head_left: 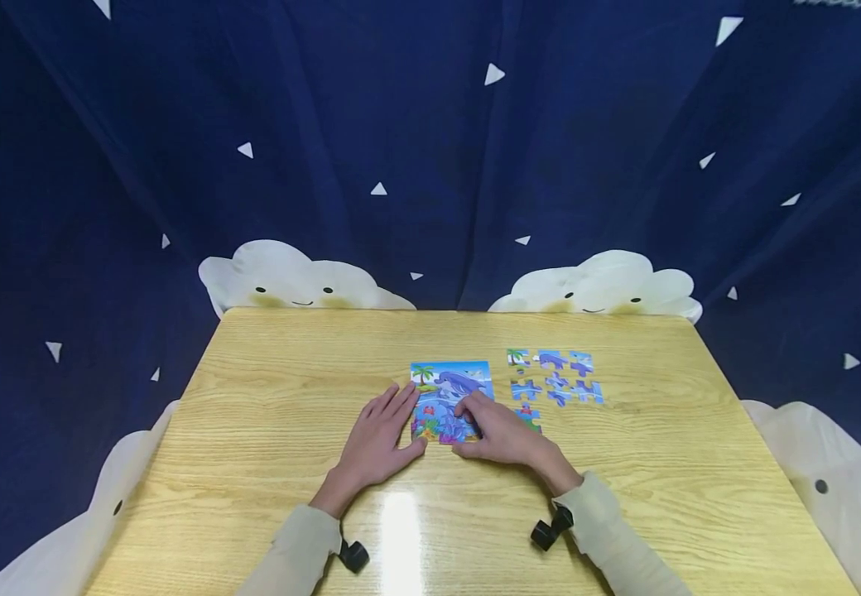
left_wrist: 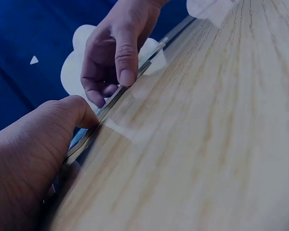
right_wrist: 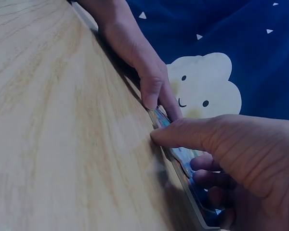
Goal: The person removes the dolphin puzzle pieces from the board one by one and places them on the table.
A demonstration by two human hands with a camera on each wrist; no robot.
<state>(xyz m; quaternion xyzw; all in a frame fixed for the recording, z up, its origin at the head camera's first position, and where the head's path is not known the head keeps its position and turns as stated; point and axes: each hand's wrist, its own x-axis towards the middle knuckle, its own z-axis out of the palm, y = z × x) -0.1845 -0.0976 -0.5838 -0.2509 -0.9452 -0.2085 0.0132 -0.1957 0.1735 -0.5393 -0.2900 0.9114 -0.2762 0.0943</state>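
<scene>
A dolphin jigsaw puzzle (head_left: 445,371) lies flat on the table in the head view, with a palm tree at its upper left. My left hand (head_left: 377,440) rests along its left side, fingers extended, the thumb at the lower left corner. Over the lower right part curves my right hand (head_left: 507,432). Its thumb is at the front edge, and the curled index finger comes down on the picture, with a pink and purple jigsaw piece (head_left: 449,432) between them. In the right wrist view, that thumb (right_wrist: 180,134) presses the puzzle's edge. The right hand hides the lower right corner.
Several loose jigsaw pieces (head_left: 559,385) lie to the right of the puzzle, one (head_left: 531,416) partly behind the right hand. The wooden table (head_left: 266,372) ends at a dark blue curtain (head_left: 430,165) with white clouds. Both wrists carry small black cameras (head_left: 545,534).
</scene>
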